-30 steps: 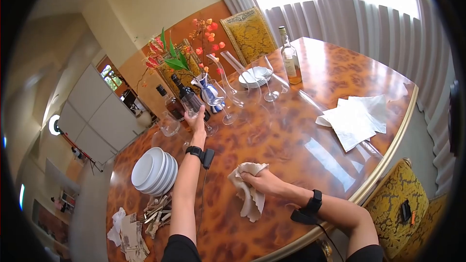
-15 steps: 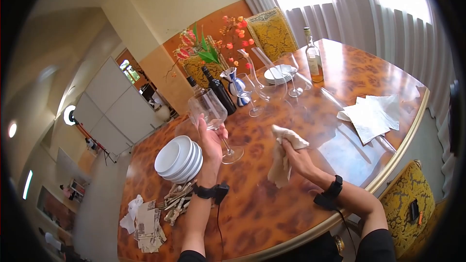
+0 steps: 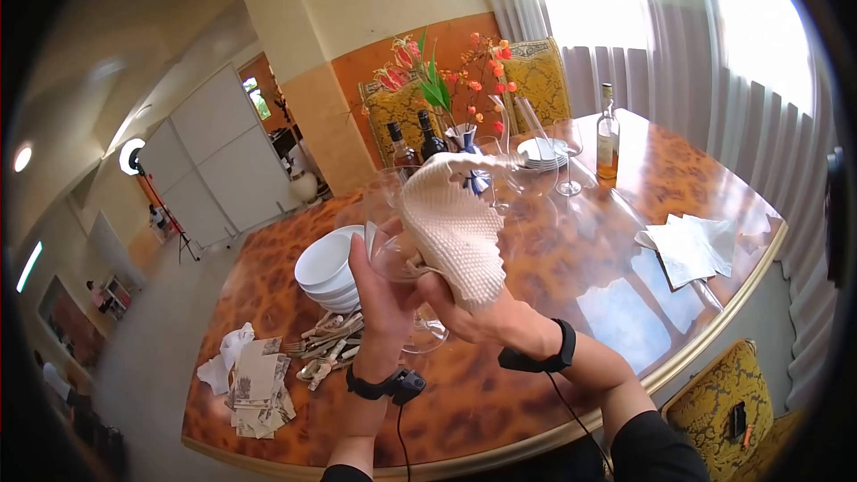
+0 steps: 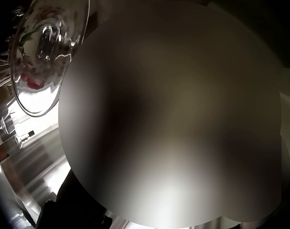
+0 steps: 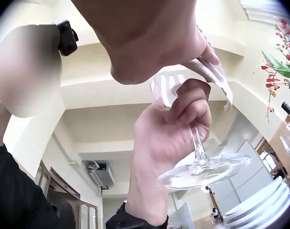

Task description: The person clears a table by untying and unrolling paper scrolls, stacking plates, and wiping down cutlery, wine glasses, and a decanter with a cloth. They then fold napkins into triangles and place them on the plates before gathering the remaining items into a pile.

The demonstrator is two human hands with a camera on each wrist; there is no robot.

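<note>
Left hand grips clear stemmed wine glass, raised above glossy burl-patterned table. Right hand clutches cream waffle-weave cloth, draped over bowl rim. Stacked white bowls behind.

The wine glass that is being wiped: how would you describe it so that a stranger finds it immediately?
Start at the orange burl-patterned table. Above its near edge, both hands meet: the left hand holds a large clear wine glass by the bowl, and the right hand presses a cream cloth into it. Unlike the other glasses standing by the flowers, it is lifted and cloth-covered.
</note>
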